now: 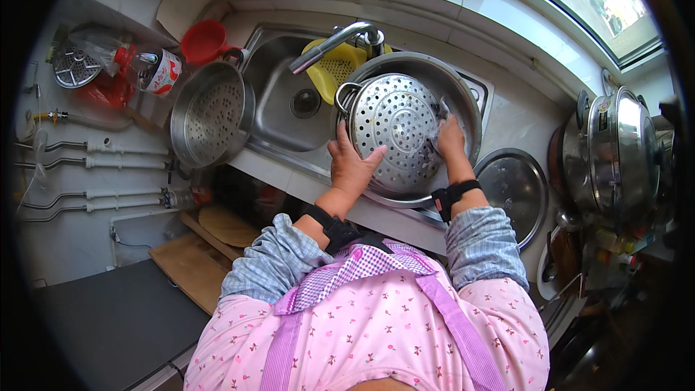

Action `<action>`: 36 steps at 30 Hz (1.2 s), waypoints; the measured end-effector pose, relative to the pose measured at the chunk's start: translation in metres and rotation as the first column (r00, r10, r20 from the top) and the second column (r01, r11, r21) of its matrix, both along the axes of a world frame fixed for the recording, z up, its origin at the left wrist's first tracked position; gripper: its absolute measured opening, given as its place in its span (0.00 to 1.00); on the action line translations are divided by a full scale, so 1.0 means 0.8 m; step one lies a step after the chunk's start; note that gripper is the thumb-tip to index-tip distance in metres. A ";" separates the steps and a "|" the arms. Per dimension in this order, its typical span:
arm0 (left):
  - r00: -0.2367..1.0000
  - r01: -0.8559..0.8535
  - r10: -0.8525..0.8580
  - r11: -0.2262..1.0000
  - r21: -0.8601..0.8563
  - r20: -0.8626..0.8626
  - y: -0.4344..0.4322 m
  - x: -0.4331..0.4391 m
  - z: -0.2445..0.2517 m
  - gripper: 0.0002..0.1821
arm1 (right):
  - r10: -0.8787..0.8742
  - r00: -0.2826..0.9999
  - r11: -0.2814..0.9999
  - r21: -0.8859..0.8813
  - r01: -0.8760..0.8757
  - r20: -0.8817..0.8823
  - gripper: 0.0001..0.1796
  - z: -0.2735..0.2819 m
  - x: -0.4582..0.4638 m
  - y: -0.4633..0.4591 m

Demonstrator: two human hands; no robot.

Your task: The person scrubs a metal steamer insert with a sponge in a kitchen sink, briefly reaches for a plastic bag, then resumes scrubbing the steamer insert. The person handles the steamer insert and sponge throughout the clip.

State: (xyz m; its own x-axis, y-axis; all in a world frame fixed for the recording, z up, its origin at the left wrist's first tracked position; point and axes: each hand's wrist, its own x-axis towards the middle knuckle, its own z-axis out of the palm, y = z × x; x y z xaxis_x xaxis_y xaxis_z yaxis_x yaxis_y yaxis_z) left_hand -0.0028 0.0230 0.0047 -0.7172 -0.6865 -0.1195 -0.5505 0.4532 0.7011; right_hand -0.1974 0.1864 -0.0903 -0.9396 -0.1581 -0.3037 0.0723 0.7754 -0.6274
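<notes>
A perforated metal steamer tier lies bottom up in a wide stainless-steel basin, tilted towards me. My left hand grips its left edge, thumb over the holed base and fingers near the loop handle. At the opposite edge, my right hand is closed around a crumpled greyish cloth or scrubber, pressed against the tier; the hand partly hides it. Wet, whitish streaks show on the metal near that hand. The basin rests over the right part of the sink unit.
A chrome faucet reaches over the sink bowl, near a yellow plastic strainer. Left stand another steamer tier, a red plastic ladle and a plastic bottle. Right are a round metal lid and a lidded steamer pot.
</notes>
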 end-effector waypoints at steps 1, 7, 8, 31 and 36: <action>0.999 0.016 -0.016 1.000 -0.001 -0.040 -0.005 0.000 0.002 0.60 | 0.017 1.000 1.000 -0.007 -0.017 -0.004 0.25 0.005 0.010 0.011; 0.842 0.036 0.494 0.350 0.936 -0.217 -0.017 -0.002 0.027 0.40 | 0.013 0.953 0.991 -0.123 -0.053 -0.304 0.33 0.035 0.060 0.038; 0.866 0.098 0.445 0.295 0.950 -0.227 -0.019 -0.002 0.031 0.36 | 0.037 0.950 0.986 -0.141 -0.085 -0.309 0.32 0.033 0.068 0.040; 0.912 0.394 -0.030 0.333 0.857 -0.408 0.024 0.063 0.040 0.28 | 0.329 0.634 0.141 -0.700 0.700 0.700 0.35 0.065 0.089 0.022; 0.948 0.319 -0.153 0.443 0.838 -0.280 -0.021 0.092 0.029 0.27 | 0.352 0.676 0.103 -0.744 0.660 0.648 0.32 0.064 0.071 0.033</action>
State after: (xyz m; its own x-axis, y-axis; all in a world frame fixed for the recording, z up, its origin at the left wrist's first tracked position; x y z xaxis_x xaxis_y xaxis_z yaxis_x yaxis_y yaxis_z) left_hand 0.0706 0.0061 0.0275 -0.8983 -0.0888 -0.4302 -0.3800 -0.3343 0.8625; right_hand -0.1404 0.2126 -0.0391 -0.6392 -0.6299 -0.4412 0.7668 -0.4782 -0.4282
